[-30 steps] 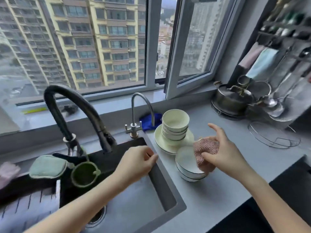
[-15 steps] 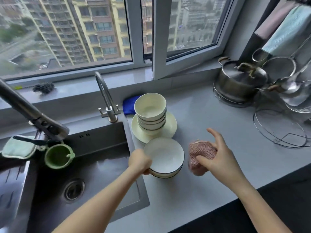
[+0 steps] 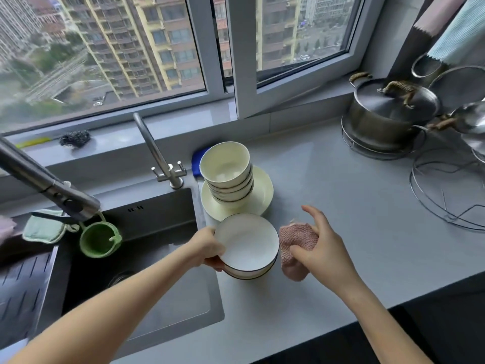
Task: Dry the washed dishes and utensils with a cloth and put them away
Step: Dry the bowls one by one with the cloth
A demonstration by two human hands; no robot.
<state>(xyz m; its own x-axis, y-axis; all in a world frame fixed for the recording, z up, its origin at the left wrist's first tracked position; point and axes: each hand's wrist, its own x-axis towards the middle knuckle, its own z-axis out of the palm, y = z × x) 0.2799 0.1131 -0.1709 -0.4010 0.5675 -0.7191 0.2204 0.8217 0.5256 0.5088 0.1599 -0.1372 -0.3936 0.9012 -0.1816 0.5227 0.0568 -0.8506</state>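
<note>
Left hand (image 3: 210,248) grips my white bowl (image 3: 248,245) by its rim, steadying it. Right hand (image 3: 322,248) pinches the pink cloth (image 3: 295,241) beside it, ready for wiping.

White bowl (image 3: 248,243) with dark rim; pink waffle-textured cloth (image 3: 295,245); cream plate (image 3: 262,195).

Count on the table (image 3: 341,206): cream bowls (image 3: 225,166), four, stacked; cream plate (image 3: 262,195), one; white bowls (image 3: 246,243), two, nested; pink cloth (image 3: 294,245), one; lidded pot (image 3: 380,111), one; taps (image 3: 154,151), two.
</note>
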